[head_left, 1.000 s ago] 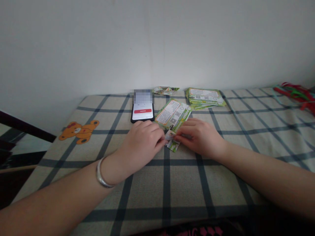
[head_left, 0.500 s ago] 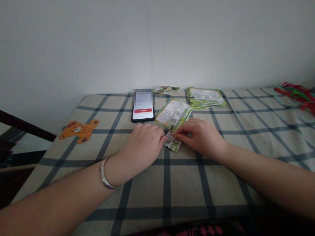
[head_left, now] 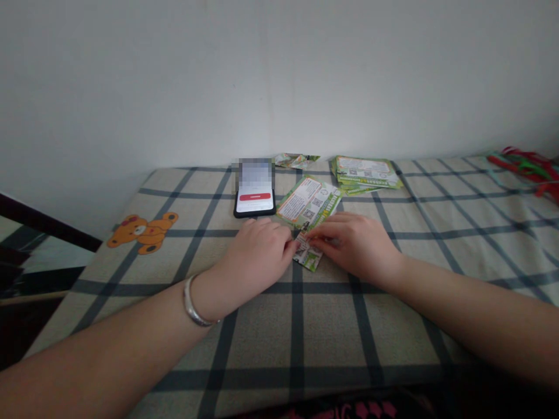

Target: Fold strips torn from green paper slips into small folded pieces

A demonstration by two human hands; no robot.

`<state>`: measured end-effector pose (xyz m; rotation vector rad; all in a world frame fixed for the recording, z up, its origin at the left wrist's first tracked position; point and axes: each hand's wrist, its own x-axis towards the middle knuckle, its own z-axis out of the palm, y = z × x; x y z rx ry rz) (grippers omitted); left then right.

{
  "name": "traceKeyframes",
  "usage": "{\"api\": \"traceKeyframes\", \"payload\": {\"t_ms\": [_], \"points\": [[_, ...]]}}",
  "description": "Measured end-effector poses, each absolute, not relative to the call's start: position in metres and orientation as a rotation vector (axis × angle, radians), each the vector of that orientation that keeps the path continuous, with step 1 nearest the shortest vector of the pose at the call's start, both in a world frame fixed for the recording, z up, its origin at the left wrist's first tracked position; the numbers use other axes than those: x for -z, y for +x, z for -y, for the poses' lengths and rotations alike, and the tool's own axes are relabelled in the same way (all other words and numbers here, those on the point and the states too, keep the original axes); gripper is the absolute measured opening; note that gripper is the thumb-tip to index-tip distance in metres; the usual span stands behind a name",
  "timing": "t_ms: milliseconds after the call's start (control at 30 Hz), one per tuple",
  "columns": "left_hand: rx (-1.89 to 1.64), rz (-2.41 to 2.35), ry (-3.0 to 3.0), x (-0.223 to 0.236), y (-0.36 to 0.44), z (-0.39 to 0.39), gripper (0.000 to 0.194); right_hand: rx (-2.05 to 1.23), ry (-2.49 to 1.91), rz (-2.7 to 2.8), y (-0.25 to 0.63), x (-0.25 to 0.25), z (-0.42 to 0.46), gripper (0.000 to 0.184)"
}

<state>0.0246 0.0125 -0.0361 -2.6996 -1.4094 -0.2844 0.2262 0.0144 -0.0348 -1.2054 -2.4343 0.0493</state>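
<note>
My left hand [head_left: 259,250], with a silver bangle on its wrist, pinches the left edge of a small folded printed paper [head_left: 311,261]. My right hand [head_left: 360,244] grips the same paper from the right, thumb and fingertips together. Grey, white and green print shows on the paper; its upper part is partly covered by my fingers. Just beyond my hands lies a flat green and white printed card [head_left: 301,201] with QR codes. Its lower right corner is hidden behind my right hand.
A phone [head_left: 254,206] with a lit screen lies left of the card. Behind are a folded printed piece [head_left: 297,160] and a stack of similar cards [head_left: 364,169]. A bear cutout [head_left: 144,233] lies left on the checked tablecloth [head_left: 262,349]; red and green strands [head_left: 524,166] lie far right.
Both hands stay on the folded paper. The fingertips have shifted slightly, with my right fingertips a little closer to my left thumb.
</note>
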Motion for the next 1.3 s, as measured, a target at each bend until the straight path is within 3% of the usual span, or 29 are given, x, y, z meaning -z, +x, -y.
{"api": "traceKeyframes", "payload": {"t_ms": [267,633,900,1300], "points": [[0.272,1.372,-2.650,0.033,0.026,-0.012,0.028,0.180,-1.217,2.577,0.223,0.037,-0.012,0.029],[0.357,1.412,-2.721,0.036,0.022,-0.015,0.020,0.211,-1.141,2.592,0.222,0.038,-0.016,0.033],[0.497,1.356,-2.868,0.042,0.013,-0.023,0.011,-0.122,-1.046,2.500,0.232,0.044,-0.028,0.013],[0.559,1.267,-3.046,0.040,0.004,-0.032,0.009,-0.167,-1.056,2.502,0.239,0.045,-0.031,0.013]]}}
